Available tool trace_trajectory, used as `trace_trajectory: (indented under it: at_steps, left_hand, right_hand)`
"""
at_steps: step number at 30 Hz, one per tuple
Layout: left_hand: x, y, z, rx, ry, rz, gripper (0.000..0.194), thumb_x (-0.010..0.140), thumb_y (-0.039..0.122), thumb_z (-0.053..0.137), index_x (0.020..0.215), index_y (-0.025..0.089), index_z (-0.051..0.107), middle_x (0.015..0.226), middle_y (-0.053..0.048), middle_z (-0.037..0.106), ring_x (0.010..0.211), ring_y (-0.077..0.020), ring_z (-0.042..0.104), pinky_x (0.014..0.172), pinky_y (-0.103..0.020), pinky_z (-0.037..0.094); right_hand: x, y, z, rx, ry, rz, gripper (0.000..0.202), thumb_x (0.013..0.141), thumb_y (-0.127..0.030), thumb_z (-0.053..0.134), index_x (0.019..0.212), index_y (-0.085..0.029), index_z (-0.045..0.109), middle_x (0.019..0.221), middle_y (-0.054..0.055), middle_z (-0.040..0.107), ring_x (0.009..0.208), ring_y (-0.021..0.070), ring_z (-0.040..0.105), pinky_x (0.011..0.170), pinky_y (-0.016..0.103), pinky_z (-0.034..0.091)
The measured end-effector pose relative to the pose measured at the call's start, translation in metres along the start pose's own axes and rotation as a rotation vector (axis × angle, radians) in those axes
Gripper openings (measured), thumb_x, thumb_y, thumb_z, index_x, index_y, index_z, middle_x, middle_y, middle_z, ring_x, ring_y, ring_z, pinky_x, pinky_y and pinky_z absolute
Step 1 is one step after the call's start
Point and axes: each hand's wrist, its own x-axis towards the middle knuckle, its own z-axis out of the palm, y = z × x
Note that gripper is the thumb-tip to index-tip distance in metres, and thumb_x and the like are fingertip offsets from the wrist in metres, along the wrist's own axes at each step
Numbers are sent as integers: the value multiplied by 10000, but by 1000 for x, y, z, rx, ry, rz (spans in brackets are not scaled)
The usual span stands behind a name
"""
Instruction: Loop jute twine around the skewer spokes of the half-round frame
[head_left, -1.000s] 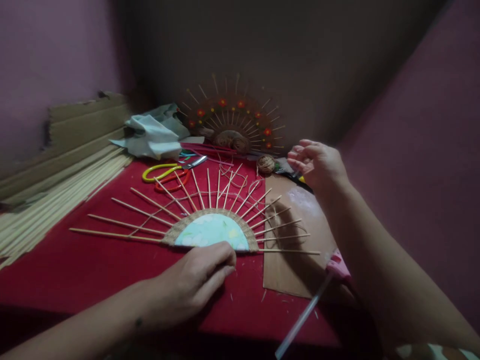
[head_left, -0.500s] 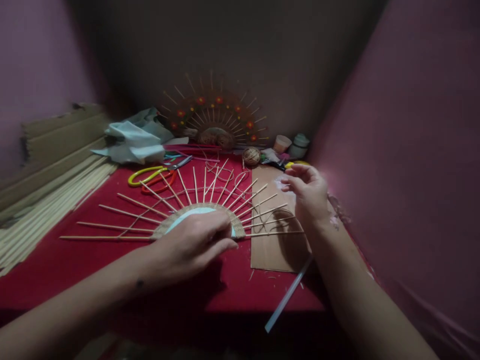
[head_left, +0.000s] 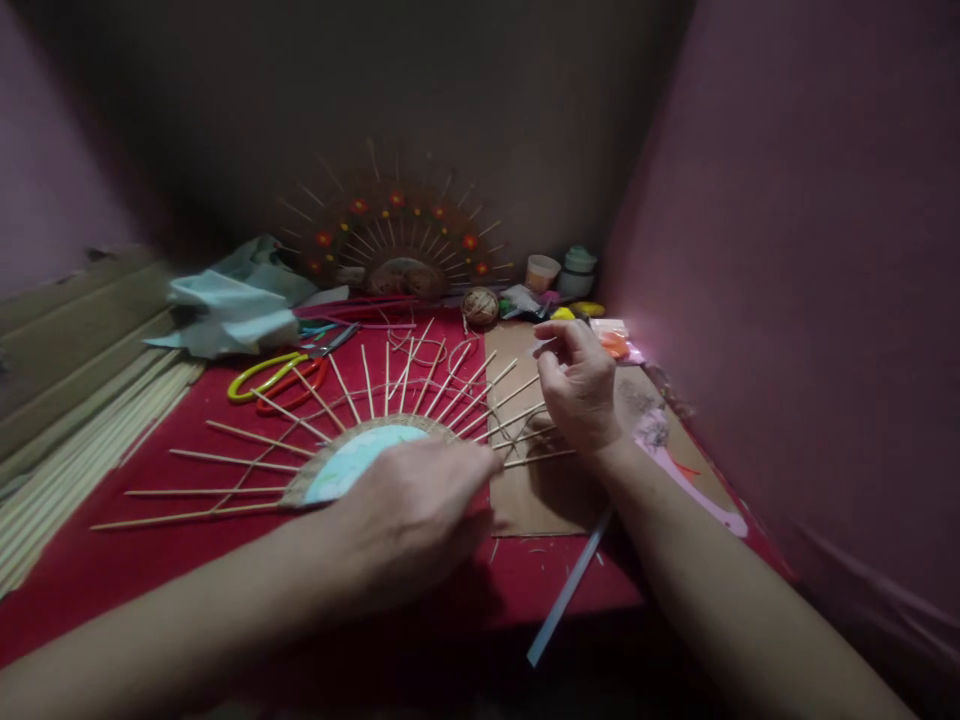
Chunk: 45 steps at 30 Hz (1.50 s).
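A half-round woven base [head_left: 292, 490] with a pale blue middle lies on the red table, thin wooden sticks [head_left: 259, 437] fanning out from it. Brown twine [head_left: 259, 462] runs loosely across the sticks. My left hand [head_left: 420, 495] is closed at the base's right end, covering that corner; what its fingers grip is hidden. Above the right-hand stick tips, my right hand [head_left: 581, 385] has its fingers curled together. Anything in its pinch is too small to make out. A whitish strip [head_left: 566, 595] hangs over the table's front edge below it.
Scissors [head_left: 292, 375] with yellow and red handles lie behind the sticks, beside crumpled pale cloth [head_left: 232, 305]. A cardboard sheet [head_left: 517, 510] is under the right sticks. A twine ball [head_left: 480, 306], cup [head_left: 541, 272] and flowered fan piece [head_left: 397, 235] stand at the back.
My left hand has slid right along the base to its right end, uncovering more of the blue middle. The base has tilted, its left end lower. The camera view has turned slightly right.
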Motion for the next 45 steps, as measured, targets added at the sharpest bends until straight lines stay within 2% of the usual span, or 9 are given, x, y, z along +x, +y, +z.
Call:
trace_trajectory:
  at_steps: [6,9,14,24,30,36,39,42,45]
  left_hand:
    - [7,-30,19,188,-211,-71,248,837,138,423,1045,140,558,1038,-119,588,943,-234,520,852,-398,433]
    - [7,-30,32,215,-203,-54,359,828,81,375,1155,79,525,1117,-168,578,1022,-254,503,910,-425,421]
    - [10,-32,40,288,-148,-43,353,829,58,356,1125,51,546,1023,-176,602,933,-259,521,840,-434,448]
    - [14,-32,30,394,-157,-61,292,788,72,398,1017,94,577,909,-140,576,816,-259,485,735,-417,432]
    - [9,-24,21,405,-69,-82,331,698,62,453,1005,86,575,891,-131,538,817,-270,466,722,-417,438]
    - [8,-24,21,561,115,-24,247,757,35,437,938,69,602,779,-116,526,750,-258,464,681,-412,467]
    - [9,-22,14,640,185,3,287,803,41,403,1016,22,595,801,-145,547,807,-283,489,693,-424,491]
    - [9,-18,3,682,248,10,310,839,49,365,1050,15,588,833,-160,571,841,-291,503,737,-446,506]
    - [8,-14,-5,713,305,0,304,849,48,363,1044,9,593,847,-168,584,853,-295,514,762,-461,511]
  right_hand:
    - [2,5,0,68,26,69,211,749,-54,426,792,-184,586,760,12,589,722,135,585,654,289,484]
    - [2,10,0,106,31,160,186,758,-90,437,774,-194,590,769,4,606,722,130,592,639,282,488]
    - [3,13,-2,162,11,269,188,766,-113,448,813,-210,602,770,-9,627,656,108,588,597,265,486]
    - [9,-3,-8,315,78,349,118,817,-192,494,883,-212,589,729,-17,604,610,90,572,551,240,469]
    - [19,-8,-19,360,104,380,149,838,-322,546,776,-196,596,621,-26,597,540,88,558,482,221,432]
    - [44,5,-50,465,372,517,28,752,-205,547,757,-200,573,605,-32,602,495,92,554,446,221,412]
    - [50,18,-60,637,452,694,62,683,-161,534,719,-208,553,587,-35,593,493,102,551,457,233,422]
    - [45,25,-53,785,308,914,118,620,-124,551,714,-193,567,604,-22,615,517,106,561,505,249,443]
    - [33,17,-36,874,-51,976,238,584,-104,615,813,-167,626,733,26,691,632,138,626,604,279,484]
